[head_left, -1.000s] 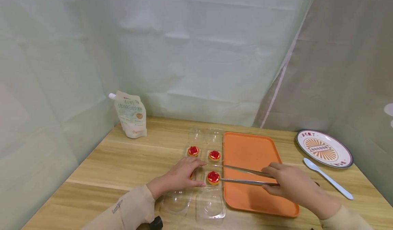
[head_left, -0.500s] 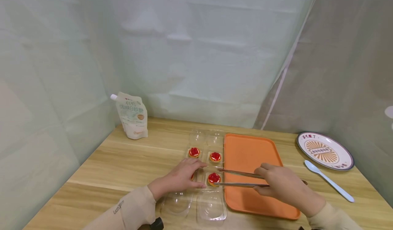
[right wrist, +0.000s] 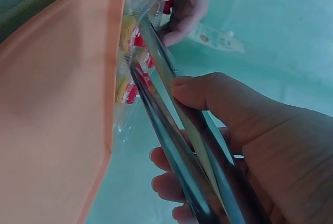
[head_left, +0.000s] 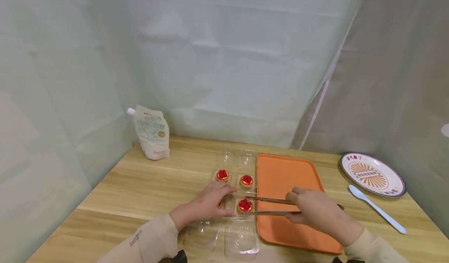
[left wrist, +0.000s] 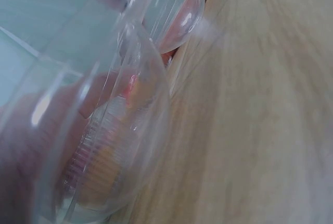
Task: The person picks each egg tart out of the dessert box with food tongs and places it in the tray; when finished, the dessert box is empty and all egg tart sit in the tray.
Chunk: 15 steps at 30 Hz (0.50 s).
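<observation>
My right hand (head_left: 313, 210) grips metal tongs (head_left: 275, 212), thumb on one arm and fingers around the other. Their arms straddle a small tart (head_left: 245, 205) with red topping in a clear plastic box (head_left: 234, 212); whether they touch it I cannot tell. My left hand (head_left: 210, 200) rests at the boxes, thumb and forefinger reaching toward that tart's box. Another tart (head_left: 220, 203) lies mostly hidden under it. Two more tarts sit farther back, the left one (head_left: 222, 175) and the right one (head_left: 246, 180). In the left wrist view, a clear lid (left wrist: 130, 146) covers much of the hand.
An orange tray (head_left: 285, 173) lies right of the boxes, beneath the tongs. Beyond it are a patterned plate (head_left: 389, 177) and a pale blue spoon (head_left: 380, 212). A spouted pouch (head_left: 151, 134) stands at the back left. Near me lie hinged-open clear lids (head_left: 242, 237).
My right hand has moved left, bringing the tongs' tips from the right side of the near tart to either side of it. The left hand has stayed about where it was.
</observation>
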Motion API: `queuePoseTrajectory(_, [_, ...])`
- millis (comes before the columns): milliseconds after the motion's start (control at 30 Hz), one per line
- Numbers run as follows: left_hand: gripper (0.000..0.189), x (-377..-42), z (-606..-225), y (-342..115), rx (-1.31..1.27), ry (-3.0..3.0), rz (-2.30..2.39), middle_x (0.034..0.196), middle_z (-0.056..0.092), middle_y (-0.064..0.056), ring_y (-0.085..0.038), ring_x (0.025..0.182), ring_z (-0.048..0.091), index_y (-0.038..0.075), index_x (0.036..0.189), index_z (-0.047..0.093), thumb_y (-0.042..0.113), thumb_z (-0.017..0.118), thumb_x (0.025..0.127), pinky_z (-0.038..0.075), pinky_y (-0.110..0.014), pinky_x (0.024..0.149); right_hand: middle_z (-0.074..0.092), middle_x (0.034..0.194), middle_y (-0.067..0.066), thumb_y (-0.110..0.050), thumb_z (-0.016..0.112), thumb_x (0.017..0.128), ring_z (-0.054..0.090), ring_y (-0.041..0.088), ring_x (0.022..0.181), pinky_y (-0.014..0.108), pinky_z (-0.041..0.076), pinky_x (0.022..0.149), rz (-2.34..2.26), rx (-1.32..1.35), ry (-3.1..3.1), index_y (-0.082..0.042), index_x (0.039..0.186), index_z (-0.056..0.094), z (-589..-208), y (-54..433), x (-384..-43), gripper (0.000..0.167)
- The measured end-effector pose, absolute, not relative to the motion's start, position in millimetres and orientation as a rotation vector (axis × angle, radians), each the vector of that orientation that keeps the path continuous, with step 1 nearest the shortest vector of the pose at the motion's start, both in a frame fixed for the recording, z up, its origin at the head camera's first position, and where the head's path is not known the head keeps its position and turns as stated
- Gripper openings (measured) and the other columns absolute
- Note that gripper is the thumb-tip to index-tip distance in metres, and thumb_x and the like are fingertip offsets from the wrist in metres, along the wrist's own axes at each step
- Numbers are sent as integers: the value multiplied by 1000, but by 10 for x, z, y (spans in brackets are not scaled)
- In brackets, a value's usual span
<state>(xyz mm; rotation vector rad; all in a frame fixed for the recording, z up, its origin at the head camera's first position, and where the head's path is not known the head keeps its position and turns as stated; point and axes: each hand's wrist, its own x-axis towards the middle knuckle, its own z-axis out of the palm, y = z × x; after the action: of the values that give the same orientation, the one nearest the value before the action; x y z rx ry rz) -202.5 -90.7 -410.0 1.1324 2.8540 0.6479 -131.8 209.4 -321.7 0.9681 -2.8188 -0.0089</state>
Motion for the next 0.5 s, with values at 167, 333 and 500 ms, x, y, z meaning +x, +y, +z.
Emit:
queuePoseTrajectory(167, [71,-2036,-4091,-910,1126,2849,658,138,54,-5,-26,132,45,16,137,50,53,70,79,32,-50,115,52,71,-9,-30,78,77,40,-4,54,16,37,45,-3,963,-2834,-13,86,67,-3180,2077,-1322,23])
queuePoseTrajectory(333, [71,-2043,-4093,-914,1123,2851,655,138,54,-4,-26,132,45,17,137,51,54,69,79,32,-50,114,53,72,-8,-30,78,77,42,-3,53,17,38,45,-8,977,-2828,-12,85,67,-3157,2061,-1321,22])
queuePoseTrajectory(500, [71,-2036,-4101,-912,1117,2850,645,139,53,-5,-26,133,44,18,137,50,55,69,79,31,-50,115,54,72,-8,-30,78,77,43,-3,53,17,38,46,-4,991,-2815,-13,86,68,-3166,2068,-1317,22])
